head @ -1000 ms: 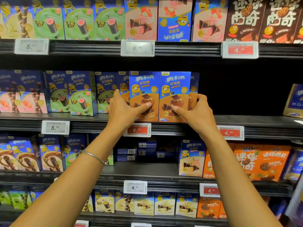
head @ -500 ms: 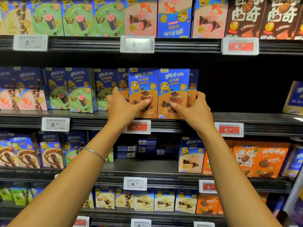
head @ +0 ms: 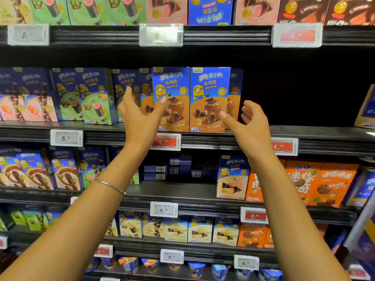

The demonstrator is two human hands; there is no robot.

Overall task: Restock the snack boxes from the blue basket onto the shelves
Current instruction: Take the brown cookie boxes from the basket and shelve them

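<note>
Two blue and brown snack boxes stand upright side by side at the front edge of the second shelf (head: 304, 134): the left box (head: 172, 88) and the right box (head: 210, 92). More boxes of the same kind stand behind them. My left hand (head: 142, 116) hovers just in front of the left box, fingers spread and relaxed, holding nothing. Beside the right box, my right hand (head: 249, 122) hangs with loosely curled fingers and is empty too. The blue basket is out of view.
Green and pink snack boxes (head: 89, 98) fill the same shelf to the left. To the right of the brown boxes the shelf is a dark gap. Price tags (head: 165, 141) line the shelf edges. Orange boxes (head: 320, 185) sit one shelf down.
Both hands have let go of the two front boxes and pulled back a little toward me. The boxes stay upright at the shelf edge. The camera has moved closer.
</note>
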